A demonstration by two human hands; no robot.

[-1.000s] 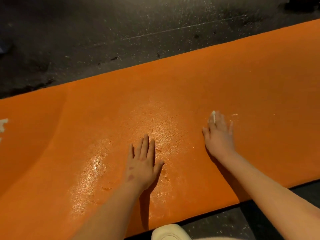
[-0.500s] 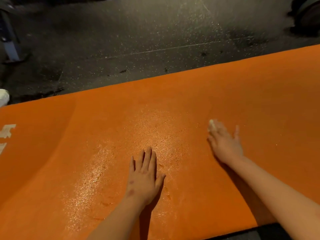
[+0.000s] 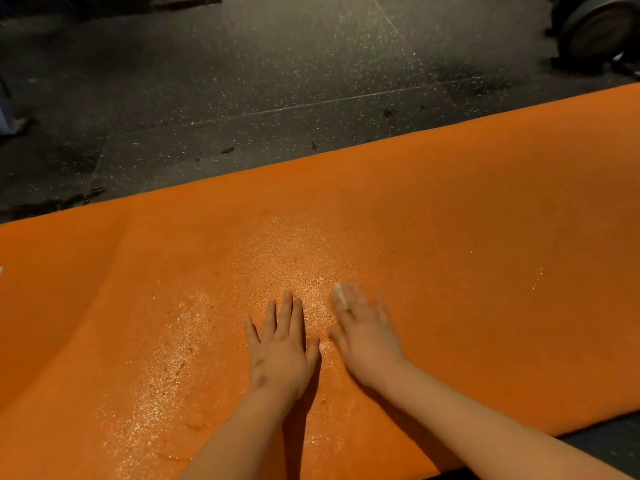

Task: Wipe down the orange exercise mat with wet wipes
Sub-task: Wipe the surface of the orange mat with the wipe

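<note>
The orange exercise mat (image 3: 485,237) stretches across the view on a dark floor, with a wet, glistening patch in its middle. My left hand (image 3: 280,348) rests flat on the mat, fingers straight and together. Just to its right, my right hand (image 3: 363,327) lies flat on the mat, blurred by motion. It presses a small white wet wipe (image 3: 341,296) under its fingers; only a strip of the wipe shows by the fingertips.
Dark speckled rubber floor (image 3: 277,81) lies beyond the mat's far edge. A black round weight or wheel (image 3: 595,29) stands at the top right. A pale object (image 3: 8,116) shows at the far left edge.
My right hand has slid left across the mat with the wipe and now lies close beside my left hand. The left hand has stayed flat in place. The view has tilted upward.
</note>
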